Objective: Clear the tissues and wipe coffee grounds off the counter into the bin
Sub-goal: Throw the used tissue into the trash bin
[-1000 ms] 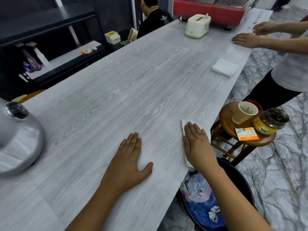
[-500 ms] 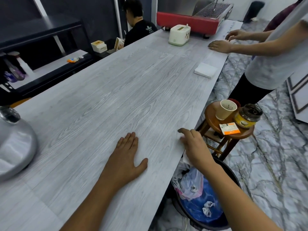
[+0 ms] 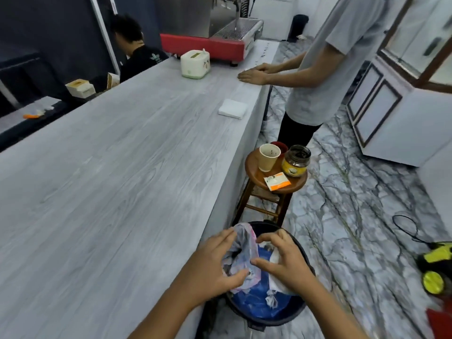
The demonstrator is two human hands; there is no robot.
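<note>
The black bin (image 3: pixel 297 314) stands on the floor against the grey wood-grain counter (image 3: pixel 117 182), lined with a blue bag and holding crumpled tissues. Both my hands hover over it. My left hand (image 3: pixel 217 265) pinches the pale pinkish bag (image 3: pixel 245 255) at the bin's rim. My right hand (image 3: pixel 286 258) holds a white tissue (image 3: pixel 276 277) over the bin's opening. A stack of white tissues (image 3: pixel 232 108) lies farther along the counter near its right edge.
A wooden stool (image 3: pixel 274 182) beside the bin carries a paper cup, a jar and a sachet. Another person (image 3: pixel 325 69) stands at the counter with both hands on it. A white box (image 3: pixel 195 64) and a red coffee machine (image 3: pixel 210 45) sit at the far end. A yellow tool (image 3: pixel 437 265) lies on the floor.
Both hands left the counter and moved over the bin. The right hand carried the white tissue off the edge; the left hand took hold of the bag. The view swung right.
</note>
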